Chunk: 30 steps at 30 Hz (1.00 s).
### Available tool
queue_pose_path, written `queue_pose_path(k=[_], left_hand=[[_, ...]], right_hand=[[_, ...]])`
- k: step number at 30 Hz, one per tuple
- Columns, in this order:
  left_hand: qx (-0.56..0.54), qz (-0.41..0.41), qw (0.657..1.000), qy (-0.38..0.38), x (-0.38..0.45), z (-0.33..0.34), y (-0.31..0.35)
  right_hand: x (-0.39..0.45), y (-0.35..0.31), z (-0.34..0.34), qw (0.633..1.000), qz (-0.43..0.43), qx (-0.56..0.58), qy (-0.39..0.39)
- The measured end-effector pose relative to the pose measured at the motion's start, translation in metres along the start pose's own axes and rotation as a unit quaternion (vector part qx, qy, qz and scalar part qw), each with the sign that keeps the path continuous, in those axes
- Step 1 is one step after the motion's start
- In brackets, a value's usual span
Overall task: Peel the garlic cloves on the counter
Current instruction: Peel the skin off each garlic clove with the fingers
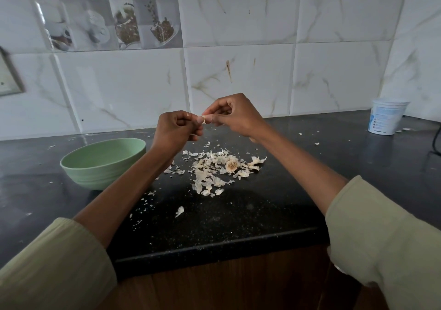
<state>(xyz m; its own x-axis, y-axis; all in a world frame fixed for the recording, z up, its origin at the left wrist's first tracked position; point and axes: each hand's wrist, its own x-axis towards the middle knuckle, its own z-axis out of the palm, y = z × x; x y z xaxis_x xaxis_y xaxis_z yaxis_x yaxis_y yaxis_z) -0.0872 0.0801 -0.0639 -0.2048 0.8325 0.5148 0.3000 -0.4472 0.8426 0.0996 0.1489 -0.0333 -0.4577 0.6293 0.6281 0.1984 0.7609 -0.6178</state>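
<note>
Peeling above the skin pile (216, 171), our left hand (177, 128) and right hand (232, 114) pinch one garlic clove (204, 119); next we'd judge stripping its skin, then the green bowl (102, 162) left of the pile

The tabletop (238, 214) is black with pale speckles. The bowl (102, 162) is light green, the sleeves (55, 262) pale green. The peels (210, 171) are off-white. White wall tiles (238, 78) carry grey-brown marble veins; the tub (386, 116) is white and blue.

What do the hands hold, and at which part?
A garlic clove, pinched between the fingertips of the left hand and the right hand, one at each end.
</note>
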Motion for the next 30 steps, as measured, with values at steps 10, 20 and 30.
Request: queue_pose_path(k=[10, 20, 30], left_hand=[[0.068, 0.040, 0.996, 0.029, 0.001, 0.002, 0.000], [0.072, 0.019, 0.997, 0.028, 0.000, 0.004, -0.001], [0.024, -0.031, 0.999, 0.028, -0.001, 0.001, 0.003]], right_hand=[[-0.001, -0.001, 0.006, 0.998, 0.044, 0.039, -0.011], [-0.004, -0.007, 0.012, 0.998, -0.005, -0.052, -0.019], [-0.006, -0.009, 0.012, 0.999, -0.009, -0.044, -0.029]])
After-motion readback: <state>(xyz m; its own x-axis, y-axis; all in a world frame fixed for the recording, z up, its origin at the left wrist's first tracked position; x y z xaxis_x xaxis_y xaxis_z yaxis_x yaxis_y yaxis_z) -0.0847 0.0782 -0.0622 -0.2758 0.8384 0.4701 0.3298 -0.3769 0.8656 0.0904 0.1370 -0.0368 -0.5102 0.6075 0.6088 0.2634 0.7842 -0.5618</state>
